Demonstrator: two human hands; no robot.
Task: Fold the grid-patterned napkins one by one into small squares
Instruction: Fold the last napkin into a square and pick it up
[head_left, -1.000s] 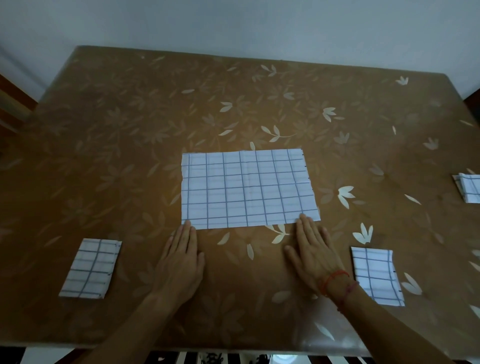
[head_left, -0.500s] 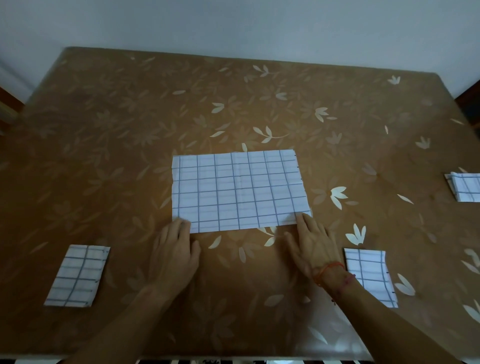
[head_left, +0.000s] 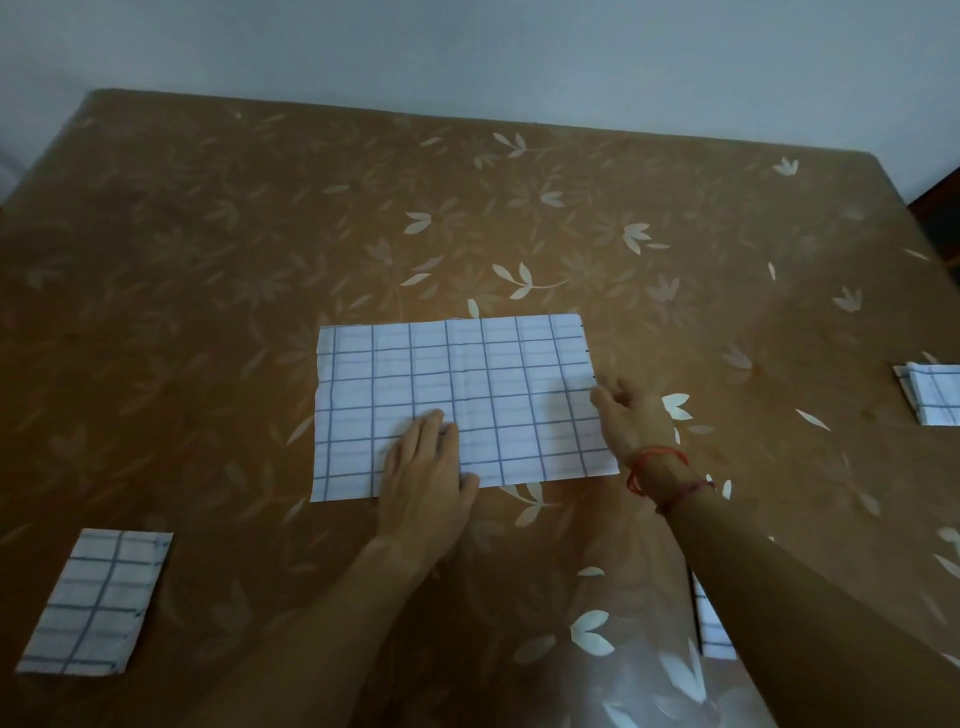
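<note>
Head view
Left grip: the left hand lies flat and spread, palm down, fingers pressing the lower middle of the open napkin; it pinches nothing.
Right grip: the right hand sits at the napkin's right edge, fingers loosely curled and touching the cloth's border; whether they pinch the edge cannot be told. Red string bands circle that wrist.
Open napkin: a wide rectangle, white with blue grid lines, lying flat near the middle of the counter, somewhat toward the near edge. Its lower middle is under the left hand; its right edge meets the right hand.
Folded napkin, left: a small folded piece near the counter's near-left corner, well apart from both hands.
Folded napkin, right: at the counter's right edge, cut off by the frame.
Folded napkin, near: mostly hidden behind the right forearm, close to the near edge.
</note>
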